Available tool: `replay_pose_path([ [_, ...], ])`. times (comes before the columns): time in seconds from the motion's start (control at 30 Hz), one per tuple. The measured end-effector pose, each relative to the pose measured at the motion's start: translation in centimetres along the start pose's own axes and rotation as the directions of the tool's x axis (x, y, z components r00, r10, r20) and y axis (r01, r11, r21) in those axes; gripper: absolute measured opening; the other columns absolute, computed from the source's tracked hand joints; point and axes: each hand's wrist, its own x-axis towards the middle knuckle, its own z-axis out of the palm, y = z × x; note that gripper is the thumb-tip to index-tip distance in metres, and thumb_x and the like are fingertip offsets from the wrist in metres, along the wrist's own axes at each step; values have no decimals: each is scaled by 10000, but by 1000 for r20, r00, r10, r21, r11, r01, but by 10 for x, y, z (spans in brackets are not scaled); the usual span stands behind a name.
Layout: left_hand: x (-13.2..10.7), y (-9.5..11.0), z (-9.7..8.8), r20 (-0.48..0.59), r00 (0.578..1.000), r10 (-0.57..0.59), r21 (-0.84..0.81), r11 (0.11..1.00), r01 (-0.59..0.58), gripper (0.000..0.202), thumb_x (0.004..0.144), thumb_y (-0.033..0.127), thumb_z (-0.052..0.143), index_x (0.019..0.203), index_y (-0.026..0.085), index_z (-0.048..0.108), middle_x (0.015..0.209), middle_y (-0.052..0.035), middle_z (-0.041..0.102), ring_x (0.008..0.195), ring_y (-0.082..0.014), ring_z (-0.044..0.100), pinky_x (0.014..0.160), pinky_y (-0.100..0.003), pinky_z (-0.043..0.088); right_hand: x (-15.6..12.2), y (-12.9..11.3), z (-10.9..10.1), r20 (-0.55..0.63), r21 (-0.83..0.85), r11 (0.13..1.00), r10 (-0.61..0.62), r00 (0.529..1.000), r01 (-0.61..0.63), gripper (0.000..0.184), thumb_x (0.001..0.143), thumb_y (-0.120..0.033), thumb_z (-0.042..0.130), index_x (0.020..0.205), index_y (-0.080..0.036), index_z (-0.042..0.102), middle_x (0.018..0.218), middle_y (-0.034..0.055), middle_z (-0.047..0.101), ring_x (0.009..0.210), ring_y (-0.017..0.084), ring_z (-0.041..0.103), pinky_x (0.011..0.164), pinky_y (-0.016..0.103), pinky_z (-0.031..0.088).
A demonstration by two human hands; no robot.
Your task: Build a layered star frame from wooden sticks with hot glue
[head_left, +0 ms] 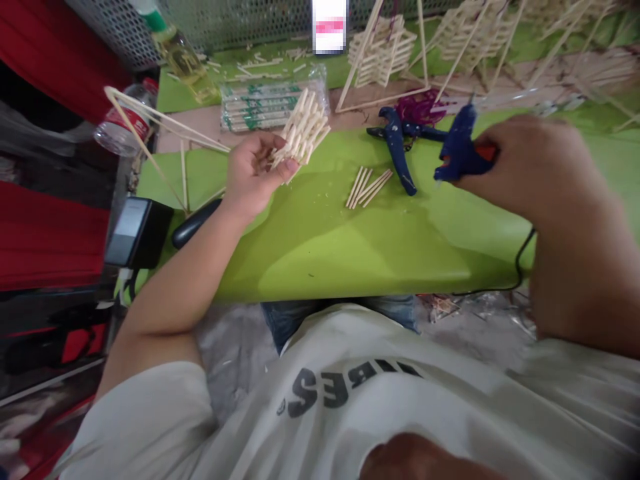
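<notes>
My left hand is closed on a small lattice of stacked wooden sticks, gripped at its lower end and tilted up above the green table. In my right hand is a blue glue gun with an orange part at the grip, held over the table's right side. The two hands are well apart. Between them lie several short cut sticks in a loose group. Just behind those sticks rest dark blue cutting pliers. My right fingers are partly hidden behind the hand.
Packs of sticks in plastic lie behind my left hand. Stick frameworks stand along the back, with purple cord nearby. An oil-coloured bottle, a red-labelled bottle and a black box are at left. A cable hangs at right.
</notes>
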Motion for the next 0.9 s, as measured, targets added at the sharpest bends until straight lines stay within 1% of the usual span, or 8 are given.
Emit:
replay_pose_path([
  [0.07,-4,7,6,6,1000,9,-16,1000,-9,557,783,662,1098,1085,291,813,1051,-25,822,962,-212,769,805,-353,607,-18,11,3,60,-91,994,71,996,-66,354,941,-557,911,1053,-243,792,1056,211,809,958,338,689,773,460,398],
  [0.17,-9,14,13,22,1000,1,-47,999,0,540,787,672,1090,1046,290,810,1001,-26,785,971,-231,796,794,-346,631,-40,20,6,105,-80,986,151,983,-143,303,887,-422,1007,990,-244,785,1003,193,812,853,279,631,762,445,424],
  [0.27,-11,15,17,44,999,14,-65,998,-11,542,789,679,1086,1063,292,824,981,-22,766,963,-223,803,779,-327,639,-51,17,8,87,37,962,268,960,-272,333,794,-263,1048,987,-249,777,1015,183,825,840,259,624,803,431,461],
  [0.4,-13,15,20,44,999,-2,-62,998,5,566,769,679,1097,1062,280,821,998,-22,774,932,-186,781,763,-286,632,-62,5,10,16,318,878,373,928,-359,305,735,-146,956,888,-268,723,1021,139,813,897,271,640,884,448,457],
  [0.5,-14,18,23,31,1000,5,-61,998,-3,592,750,687,1104,1044,266,809,1000,-28,782,915,-172,772,743,-262,635,-74,0,15,-22,550,757,435,900,-353,252,777,-203,935,823,-281,700,924,103,768,872,261,625,897,459,462],
  [0.6,-15,22,24,57,998,-6,-45,999,9,578,783,674,1091,1053,255,798,1020,-43,789,927,-177,774,744,-265,652,-88,-2,22,-17,728,599,503,864,-334,129,998,-383,778,925,-284,742,985,135,811,803,238,685,822,436,541],
  [0.73,-15,23,24,65,998,-4,-26,1000,5,603,797,702,1073,1078,253,786,1036,-42,783,934,-175,765,744,-266,648,-100,0,31,70,894,353,501,863,-278,374,1174,-455,473,1010,-261,748,1305,208,857,818,198,809,777,386,639],
  [0.9,-15,19,23,71,997,27,0,1000,-27,624,815,736,1049,1112,252,790,1045,-44,763,951,-174,753,740,-260,624,-93,18,33,296,874,214,478,827,-436,406,1142,-469,671,870,-191,787,951,217,856,642,205,766,645,343,627],
])
